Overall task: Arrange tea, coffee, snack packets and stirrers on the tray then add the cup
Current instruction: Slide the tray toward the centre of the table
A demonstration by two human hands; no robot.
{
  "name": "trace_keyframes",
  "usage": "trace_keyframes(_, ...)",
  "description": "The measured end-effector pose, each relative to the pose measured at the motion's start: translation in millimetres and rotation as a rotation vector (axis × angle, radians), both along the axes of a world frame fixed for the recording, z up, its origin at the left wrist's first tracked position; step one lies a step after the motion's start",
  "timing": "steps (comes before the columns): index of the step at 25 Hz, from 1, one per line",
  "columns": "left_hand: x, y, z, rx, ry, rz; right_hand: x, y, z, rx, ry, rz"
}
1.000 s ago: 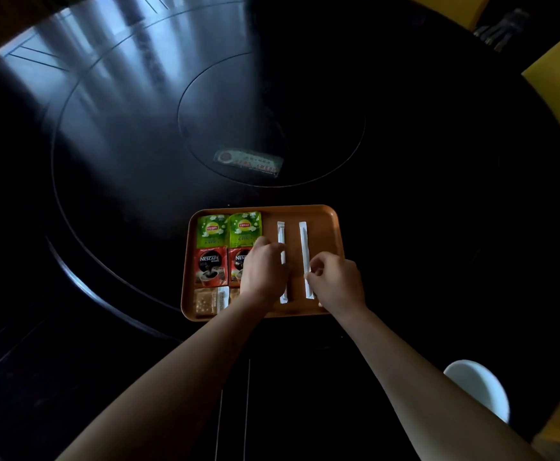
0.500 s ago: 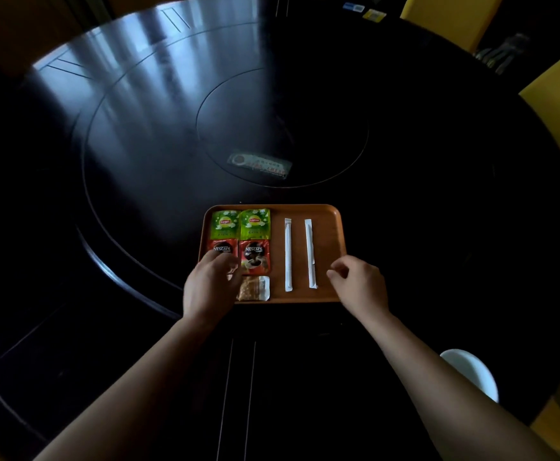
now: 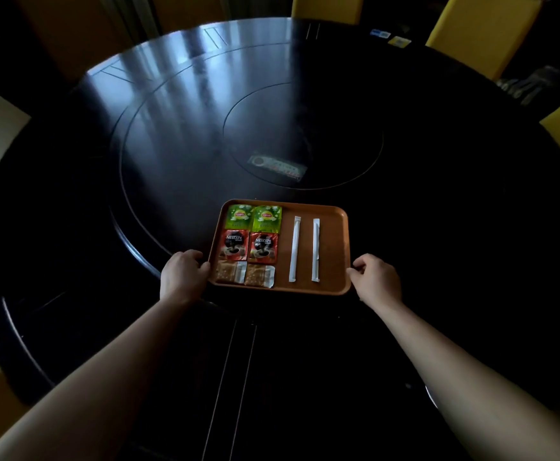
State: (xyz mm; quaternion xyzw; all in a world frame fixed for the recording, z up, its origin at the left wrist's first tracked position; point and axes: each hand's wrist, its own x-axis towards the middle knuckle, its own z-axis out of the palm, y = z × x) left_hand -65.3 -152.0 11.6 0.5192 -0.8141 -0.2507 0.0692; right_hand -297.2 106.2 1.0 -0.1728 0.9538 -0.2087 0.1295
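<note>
Head view, tray [image 3: 335, 247] between both hands, fingers [image 3: 202, 265] touching its side rims

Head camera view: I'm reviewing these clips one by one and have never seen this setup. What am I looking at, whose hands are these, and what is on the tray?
There is no machine here. A person wears a wide-angle camera on the head, so you look forward and down along their bare forearms. That lens bends the round dark table.

The left hand and right hand are each at a side edge of the orange tray, seemingly gripping it.

On the tray, in rows from far to near: two green tea packets, two red coffee packets, two snack packets. Beside them lie two white wrapped stirrers, side by side and apart.

No cup is on the tray, so that step is left. Further back on the table lies a small flat item, too dim to identify.
</note>
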Motion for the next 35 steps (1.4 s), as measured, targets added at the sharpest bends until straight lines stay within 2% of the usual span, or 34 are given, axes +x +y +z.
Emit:
trace_keyframes(10,-6,-35,-13,0.215,0.074,-0.079,24,-12,-2,0.107,-0.01,-0.219)
trace_keyframes(15,-7,-41,-12,0.27,0.082,-0.123,22,-13,-5,0.097,0.011,-0.222)
trace_keyframes(25,-17,-31,-12,0.183,0.138,-0.055,8,-14,-19,0.074,0.024,-0.16)
trace_keyframes(35,-32,-48,1,0.153,0.238,-0.065,-12,-23,-2,-0.003,0.012,-0.137)
